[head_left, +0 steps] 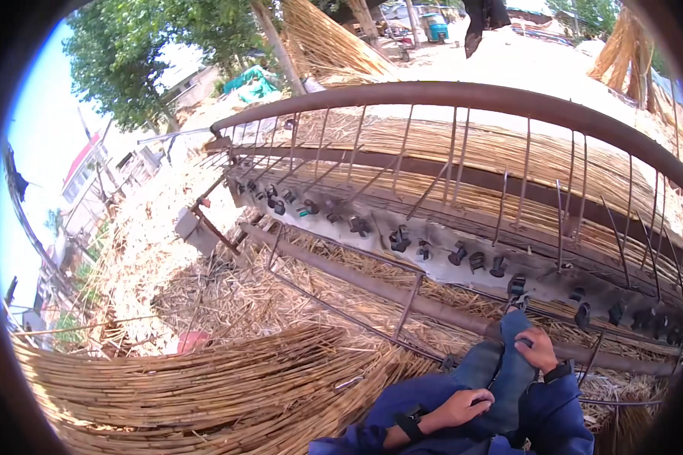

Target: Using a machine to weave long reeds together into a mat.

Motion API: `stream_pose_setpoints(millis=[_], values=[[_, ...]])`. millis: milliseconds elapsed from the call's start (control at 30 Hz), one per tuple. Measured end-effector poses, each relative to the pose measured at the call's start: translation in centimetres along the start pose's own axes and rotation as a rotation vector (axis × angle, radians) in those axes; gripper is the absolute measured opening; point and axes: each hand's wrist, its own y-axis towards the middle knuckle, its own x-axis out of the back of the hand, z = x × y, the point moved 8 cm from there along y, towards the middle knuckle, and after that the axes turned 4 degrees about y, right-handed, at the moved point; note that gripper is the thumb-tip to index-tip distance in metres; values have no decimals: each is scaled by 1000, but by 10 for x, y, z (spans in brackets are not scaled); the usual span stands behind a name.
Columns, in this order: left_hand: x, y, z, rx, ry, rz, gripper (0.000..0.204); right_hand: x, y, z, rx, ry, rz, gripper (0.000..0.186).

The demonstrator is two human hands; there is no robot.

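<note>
My left hand (459, 407) rests on my lap over my blue trouser leg (474, 364), its fingers loosely bent and apart. Farther forward, my right hand (537, 349) lies on the other leg near the knee, with fingers loosely curved against the cloth. A small dark patch shows by its fingertips; what it is I cannot make out. Neither hand visibly holds a tool. Dark bands circle both wrists. Beyond my legs stands a long rusty metal frame (448, 95) with upright rods. Along its pale lower strip (440, 265) sit several small black parts (400, 240).
A lower rusty pipe (357, 277) crosses just in front of my knees. Cut reeds (205, 379) lie in a thick layer at the left, and more reeds (493, 159) lie behind the frame. Loose straw (235, 292) covers the ground. Reed bundles (330, 38) lean at the back.
</note>
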Motion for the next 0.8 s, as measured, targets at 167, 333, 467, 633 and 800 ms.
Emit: stream_pose_setpoints(millis=[167,333,467,633,800], values=[[-3,-9,-8,-8,-5,-35,24,12,-9,29,46,-29,17,20],[8,-19,0,60,-42,-48,25,34,-20,60,35,-27,-81,21],[18,-22,2,6,-53,-91,24,36,-20,74,11,-19,-108,20],[42,-31,5,-35,-59,-231,21,25,-14,70,-22,-14,-54,20],[93,-61,30,21,-131,-403,18,18,-11,42,-102,-36,-14,19]])
